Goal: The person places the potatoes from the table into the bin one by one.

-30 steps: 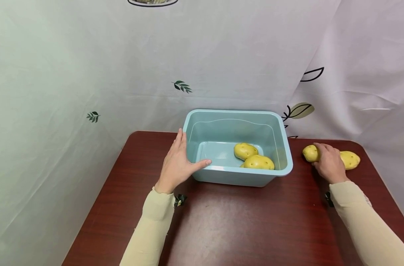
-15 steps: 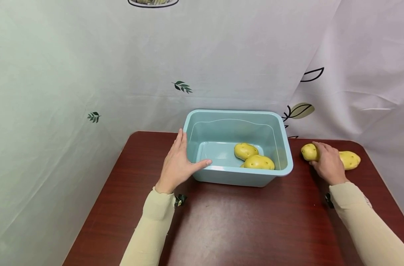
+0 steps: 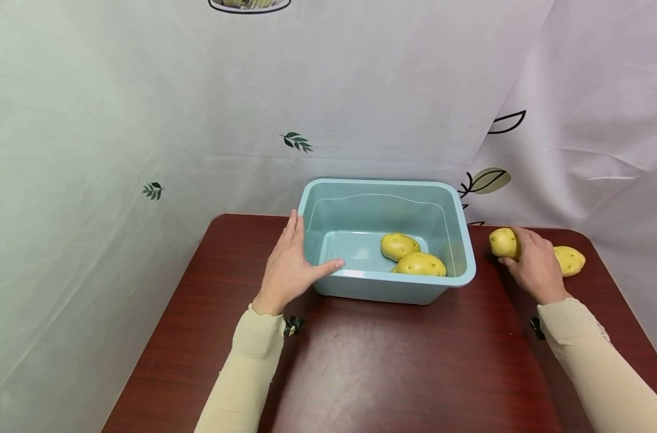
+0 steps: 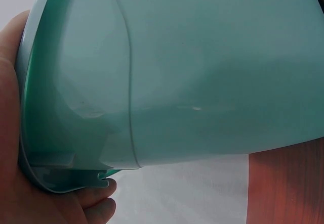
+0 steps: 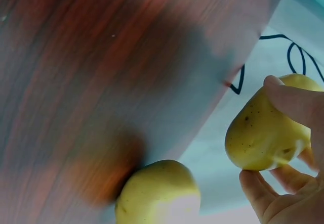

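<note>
A light blue plastic bin (image 3: 371,293) stands towards the back of the table. My left hand (image 3: 286,270) rests against its front left corner, the fingers straight along the left side and the thumb over the front rim. In the left wrist view the bin's wall (image 4: 212,72) fills most of the picture. At the table's back right my right hand (image 3: 538,264) grips a yellow potato (image 3: 504,243); the right wrist view shows thumb and fingertips pinching this potato (image 5: 266,130), raised off the table. Another potato (image 3: 569,260) lies on the table beside the hand, partly hidden by it.
Inside the bin, at its right end, lie a potato (image 3: 400,246) and a larger one (image 3: 421,263), and a bit of yellow shows beside them. A pale patterned cloth (image 3: 382,90) hangs close behind the dark red wooden table (image 3: 393,361).
My right hand has lifted its potato slightly and shifted it a little left, away from the other potato. The left hand and the bin have stayed in place.
</note>
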{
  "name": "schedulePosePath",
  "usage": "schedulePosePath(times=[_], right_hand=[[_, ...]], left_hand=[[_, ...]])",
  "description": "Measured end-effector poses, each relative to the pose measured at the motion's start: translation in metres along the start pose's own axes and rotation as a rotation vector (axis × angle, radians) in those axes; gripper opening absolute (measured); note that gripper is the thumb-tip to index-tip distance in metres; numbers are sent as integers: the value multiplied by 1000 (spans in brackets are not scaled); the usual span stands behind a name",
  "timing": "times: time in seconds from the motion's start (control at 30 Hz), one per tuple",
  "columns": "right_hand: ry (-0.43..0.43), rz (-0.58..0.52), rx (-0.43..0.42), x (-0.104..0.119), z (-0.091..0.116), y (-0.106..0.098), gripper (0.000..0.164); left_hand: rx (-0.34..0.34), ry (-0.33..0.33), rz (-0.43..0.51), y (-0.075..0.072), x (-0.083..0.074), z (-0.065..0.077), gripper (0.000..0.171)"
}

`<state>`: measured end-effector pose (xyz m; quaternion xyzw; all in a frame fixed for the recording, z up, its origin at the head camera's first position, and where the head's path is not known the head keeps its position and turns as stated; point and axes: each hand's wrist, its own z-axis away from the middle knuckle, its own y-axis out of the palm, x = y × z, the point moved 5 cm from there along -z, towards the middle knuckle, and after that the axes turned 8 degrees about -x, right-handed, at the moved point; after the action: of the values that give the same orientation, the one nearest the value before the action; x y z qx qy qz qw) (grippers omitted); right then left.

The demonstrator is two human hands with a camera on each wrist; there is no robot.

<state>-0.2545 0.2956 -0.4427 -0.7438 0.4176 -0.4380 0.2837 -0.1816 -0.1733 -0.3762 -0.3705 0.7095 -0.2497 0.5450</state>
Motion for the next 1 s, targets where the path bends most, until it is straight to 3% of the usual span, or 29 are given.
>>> schedulePosePath(times=[0.63, 1.0], right_hand=[[-26, -25, -39, 17, -2, -9, 69], [9, -33, -50, 25, -5, -16, 66]], left_hand=[[0, 9, 1, -1, 0, 2, 129], [3, 7, -2, 0, 0, 1, 130]])
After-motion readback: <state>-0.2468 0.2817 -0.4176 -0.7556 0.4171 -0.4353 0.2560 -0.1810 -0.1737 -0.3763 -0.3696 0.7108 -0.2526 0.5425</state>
